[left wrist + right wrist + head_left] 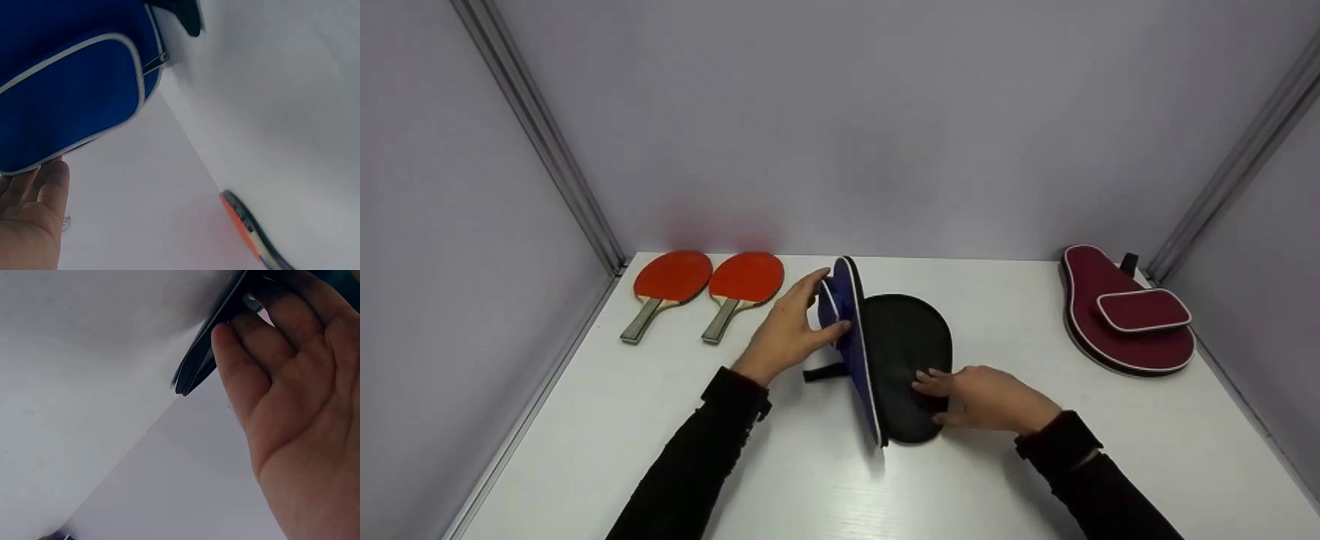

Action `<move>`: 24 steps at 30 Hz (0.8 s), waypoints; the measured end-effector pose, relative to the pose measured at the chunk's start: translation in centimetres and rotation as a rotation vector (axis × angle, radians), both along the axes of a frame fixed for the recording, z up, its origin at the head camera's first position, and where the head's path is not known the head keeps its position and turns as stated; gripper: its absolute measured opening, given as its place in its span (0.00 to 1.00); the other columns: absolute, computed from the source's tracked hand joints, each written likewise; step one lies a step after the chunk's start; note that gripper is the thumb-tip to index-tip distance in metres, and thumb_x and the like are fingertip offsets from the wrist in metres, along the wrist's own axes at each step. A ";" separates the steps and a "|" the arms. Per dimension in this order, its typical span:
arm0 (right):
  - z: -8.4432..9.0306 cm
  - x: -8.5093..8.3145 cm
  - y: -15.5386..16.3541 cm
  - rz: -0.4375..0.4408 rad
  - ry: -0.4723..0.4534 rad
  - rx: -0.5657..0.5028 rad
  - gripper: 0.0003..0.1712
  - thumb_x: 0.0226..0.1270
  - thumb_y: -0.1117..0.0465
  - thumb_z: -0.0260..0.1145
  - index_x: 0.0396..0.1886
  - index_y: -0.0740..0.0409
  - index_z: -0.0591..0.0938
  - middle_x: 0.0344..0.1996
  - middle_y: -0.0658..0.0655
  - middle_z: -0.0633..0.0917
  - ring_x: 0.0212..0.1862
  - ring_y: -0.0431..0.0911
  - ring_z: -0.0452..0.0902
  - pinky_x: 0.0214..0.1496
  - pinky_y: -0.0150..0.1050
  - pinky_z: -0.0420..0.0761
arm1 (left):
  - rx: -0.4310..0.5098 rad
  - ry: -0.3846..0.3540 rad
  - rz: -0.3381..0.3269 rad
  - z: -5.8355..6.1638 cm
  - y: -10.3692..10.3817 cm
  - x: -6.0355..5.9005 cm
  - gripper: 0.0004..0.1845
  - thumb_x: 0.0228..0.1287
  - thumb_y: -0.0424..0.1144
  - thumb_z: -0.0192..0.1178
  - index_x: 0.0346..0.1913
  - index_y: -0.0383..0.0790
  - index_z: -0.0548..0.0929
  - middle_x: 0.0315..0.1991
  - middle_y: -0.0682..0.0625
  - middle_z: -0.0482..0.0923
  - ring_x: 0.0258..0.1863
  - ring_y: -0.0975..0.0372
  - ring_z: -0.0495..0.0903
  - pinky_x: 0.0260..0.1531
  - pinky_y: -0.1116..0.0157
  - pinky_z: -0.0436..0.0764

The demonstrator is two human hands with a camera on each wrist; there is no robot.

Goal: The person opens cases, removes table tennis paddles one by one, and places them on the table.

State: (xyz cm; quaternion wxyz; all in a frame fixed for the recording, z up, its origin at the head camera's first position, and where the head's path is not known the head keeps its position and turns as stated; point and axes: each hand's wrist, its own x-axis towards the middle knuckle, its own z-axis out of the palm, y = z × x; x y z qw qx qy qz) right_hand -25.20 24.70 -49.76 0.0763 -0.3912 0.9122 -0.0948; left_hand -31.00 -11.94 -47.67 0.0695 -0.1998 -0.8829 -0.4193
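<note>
A blue paddle case (847, 300) with white piping stands unzipped in the middle of the table, its blue cover raised nearly upright. Its black half (911, 352) lies flat to the right. My left hand (787, 330) holds the raised cover by its small front pocket (73, 101), thumb on the blue face and fingers at the pocket's far edge. Over the black half, my right hand (990, 397) has its fingers extended, the tips at its surface near the right rim. In the right wrist view the zipped edge (194, 365) shows beside those fingers.
Two red table tennis paddles (673, 276) (747, 277) lie at the back left, handles toward me. A maroon paddle case (1125, 322) with a pocket lies at the right. Grey walls (840, 127) enclose the white table (997, 480) at back and sides.
</note>
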 end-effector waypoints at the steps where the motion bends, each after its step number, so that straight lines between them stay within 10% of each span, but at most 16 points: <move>1: 0.0 0.0 -0.1 0.001 -0.003 0.000 0.35 0.82 0.48 0.79 0.83 0.53 0.85 0.81 0.62 0.85 0.70 0.65 0.92 0.69 0.63 0.93 | 0.007 -0.011 -0.008 -0.3 0.3 -0.2 0.52 0.75 0.49 0.82 0.94 0.45 0.66 0.90 0.41 0.71 0.86 0.44 0.79 0.87 0.44 0.80; 14: 0.0 -0.1 -0.1 0.034 0.022 -0.009 0.35 0.81 0.49 0.80 0.81 0.55 0.86 0.80 0.62 0.86 0.53 0.58 0.97 0.62 0.57 0.96 | -0.207 -0.066 -0.041 -1.8 2.6 -1.9 0.55 0.72 0.40 0.78 0.95 0.36 0.59 0.88 0.38 0.71 0.84 0.45 0.76 0.90 0.44 0.75; 19: -0.3 -0.5 0.1 0.061 -0.025 -0.023 0.32 0.83 0.51 0.77 0.81 0.53 0.87 0.80 0.57 0.87 0.71 0.58 0.93 0.72 0.60 0.93 | -0.301 -0.035 -0.026 -1.8 3.2 -1.8 0.53 0.74 0.42 0.77 0.94 0.37 0.61 0.86 0.38 0.74 0.82 0.44 0.78 0.89 0.44 0.77; 24: -0.1 -1.1 0.7 0.079 -0.054 -0.054 0.29 0.83 0.54 0.75 0.79 0.51 0.89 0.77 0.55 0.90 0.64 0.54 0.96 0.72 0.59 0.93 | -0.349 0.013 -0.021 -1.7 3.5 -1.9 0.52 0.74 0.42 0.77 0.94 0.37 0.63 0.82 0.37 0.78 0.80 0.43 0.81 0.86 0.43 0.80</move>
